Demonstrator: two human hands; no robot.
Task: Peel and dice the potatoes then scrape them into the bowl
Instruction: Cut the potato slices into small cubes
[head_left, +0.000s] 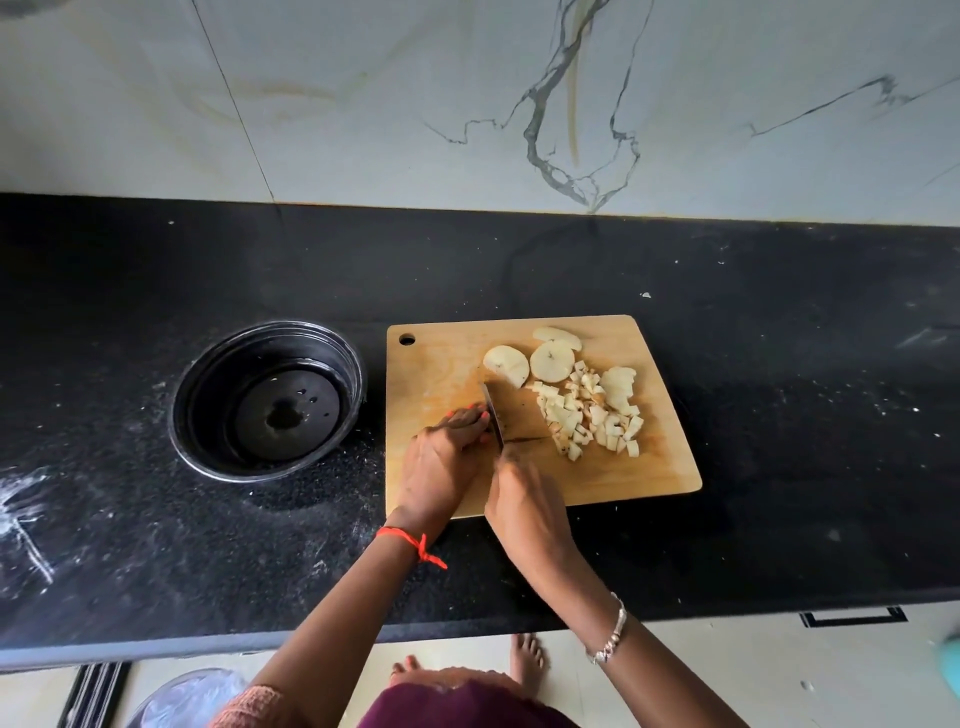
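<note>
Nearest, the right grip (524, 499) is holding the handle of the steel knife (492, 413). The left grip (441, 457) is curling its fingers beside the blade, and what it is pinning is hidden. I think the knuckles should be guiding the blade, with fingertips tucked back. Just right of the blade, pale diced potato pieces (592, 415) are lying on the light wooden cutting board (441, 358), with round potato slices (552, 361) beyond them. The round black bowl (208, 415) is standing to the left on the dark speckled bench (779, 364).
</note>
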